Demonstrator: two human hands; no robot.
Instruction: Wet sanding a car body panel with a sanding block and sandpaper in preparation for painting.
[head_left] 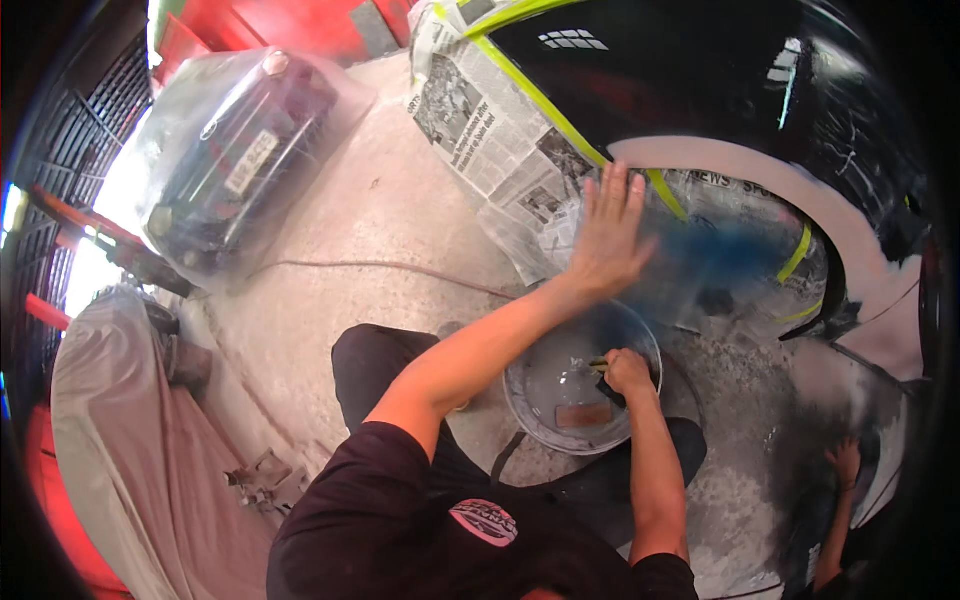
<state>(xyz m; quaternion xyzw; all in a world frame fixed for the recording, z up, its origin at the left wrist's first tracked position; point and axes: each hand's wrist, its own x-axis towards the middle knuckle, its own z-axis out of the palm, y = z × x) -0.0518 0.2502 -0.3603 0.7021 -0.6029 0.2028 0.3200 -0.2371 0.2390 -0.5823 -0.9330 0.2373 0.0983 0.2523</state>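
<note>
My left hand (610, 232) is stretched out with fingers spread, its fingertips at the edge of the pale, matt patch (735, 157) along the wheel arch of a black car (660, 70). Whether the fingertips press on the panel I cannot tell. My right hand (629, 374) is closed over a round, light-rimmed tub (512, 393) of greyish water. A small dark piece with a yellowish end (600, 364) pokes out of its grip; its kind is unclear. Inside the tub sits a reddish-brown block (583, 414).
Newspaper (500, 140) and yellow-green tape (540, 95) mask the car around the arch. A plastic-wrapped car (240, 165) stands at the upper left, a cloth-covered shape (120, 430) at the lower left. A thin hose (390, 265) crosses the floor. Another hand (845, 460) shows at the right, perhaps reflected.
</note>
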